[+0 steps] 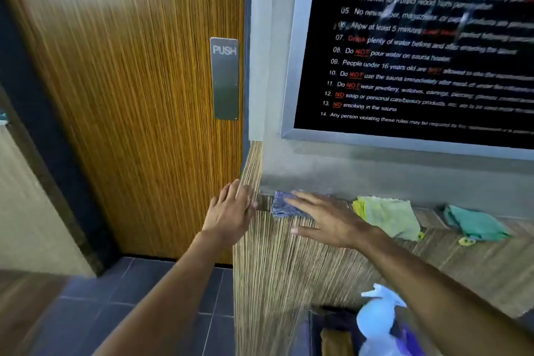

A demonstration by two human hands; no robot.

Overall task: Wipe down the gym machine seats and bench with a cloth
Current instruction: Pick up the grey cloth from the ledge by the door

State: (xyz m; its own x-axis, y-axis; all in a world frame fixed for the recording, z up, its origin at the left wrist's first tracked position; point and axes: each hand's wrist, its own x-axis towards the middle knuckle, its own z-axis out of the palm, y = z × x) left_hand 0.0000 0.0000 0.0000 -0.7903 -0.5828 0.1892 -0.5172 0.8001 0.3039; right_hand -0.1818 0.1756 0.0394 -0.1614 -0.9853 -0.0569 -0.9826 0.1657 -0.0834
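Hands are both open: right hand (323,218) lies flat on blue cloth (281,205), left hand (231,211) at nine o'clock touches the counter (289,263) corner.

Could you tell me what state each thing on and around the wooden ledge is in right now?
Left hand: open, at the ledge corner.
Right hand: open, fingers over the blue cloth.
Blue cloth: folded, lying on the ledge.
Yellow-green cloth: loosely folded, untouched.
Teal cloth: crumpled, untouched.
Spray bottle: upright, below the ledge.
Door: closed.
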